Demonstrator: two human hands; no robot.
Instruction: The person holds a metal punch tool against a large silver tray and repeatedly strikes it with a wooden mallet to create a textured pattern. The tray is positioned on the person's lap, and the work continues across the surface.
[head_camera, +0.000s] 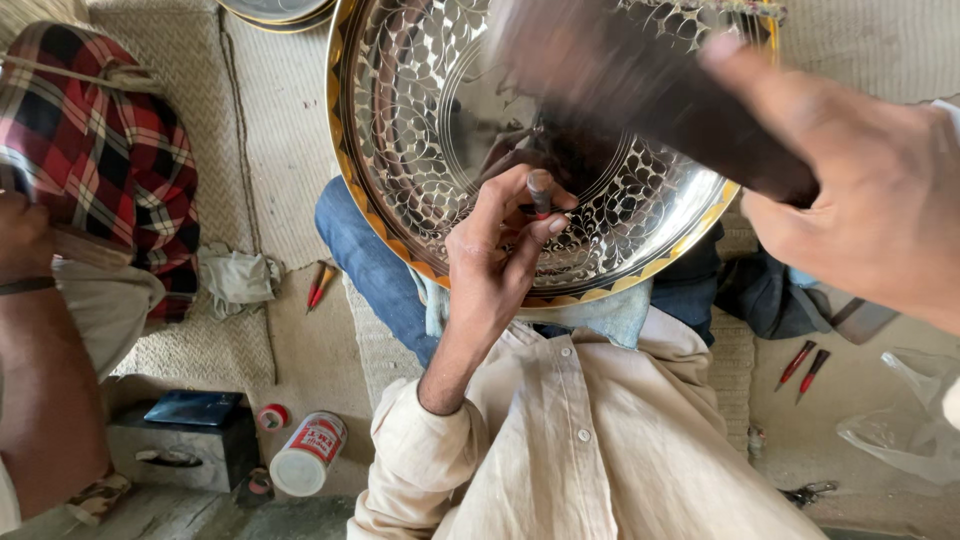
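Chasing far along: large round silvery metal tray (420, 120) patterned nearly throughout. Left hand (495, 250) pinching small dark punch (539, 192); right hand (880, 200) gripping blurred wooden mallet (640, 80) above.

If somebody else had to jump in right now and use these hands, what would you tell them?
Left hand: pinches a small punch upright, tip on the metal tray resting on the lap.
Right hand: grips a dark mallet, raised and blurred in motion above the punch.
Done: leaf-like pattern covers most of the tray's wide band.
Left: cannot tell which spots are unfinished; the centre looks plain.
Spare red-handled tools lie on the floor to the right.
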